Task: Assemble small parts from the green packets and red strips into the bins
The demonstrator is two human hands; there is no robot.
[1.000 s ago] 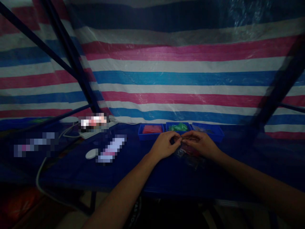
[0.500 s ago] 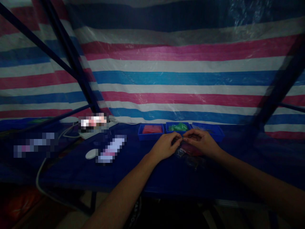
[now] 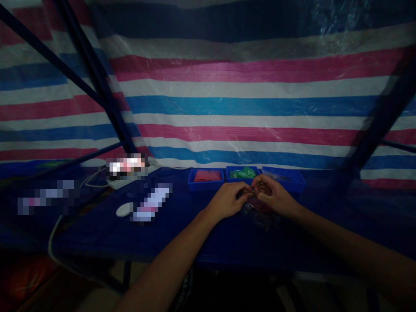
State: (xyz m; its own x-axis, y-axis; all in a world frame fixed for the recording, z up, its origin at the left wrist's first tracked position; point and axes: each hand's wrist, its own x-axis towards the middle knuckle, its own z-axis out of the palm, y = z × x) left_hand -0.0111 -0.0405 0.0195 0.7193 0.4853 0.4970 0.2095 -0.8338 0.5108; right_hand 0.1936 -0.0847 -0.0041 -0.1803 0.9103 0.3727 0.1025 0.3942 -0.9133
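Note:
My left hand (image 3: 227, 200) and my right hand (image 3: 274, 195) meet over the dark blue table (image 3: 182, 234), fingertips pinched together on a small thing too dim to name. Under them lies a crumpled clear plastic bag (image 3: 260, 216) with something reddish inside. Just behind the hands stand three blue trays: one with red pieces (image 3: 207, 177), one with green pieces (image 3: 243, 173), and a third (image 3: 286, 177) with contents I cannot make out.
A white round object (image 3: 124, 210) and a white cable (image 3: 55, 234) lie on the table's left part, next to blurred-out items. A striped red, white and blue tarp (image 3: 247, 104) hangs behind. Dark blue frame poles (image 3: 97, 82) cross at left and right.
Both hands have stayed together over the bag; the right hand's fingers have curled in closer to the left and shifted slightly up.

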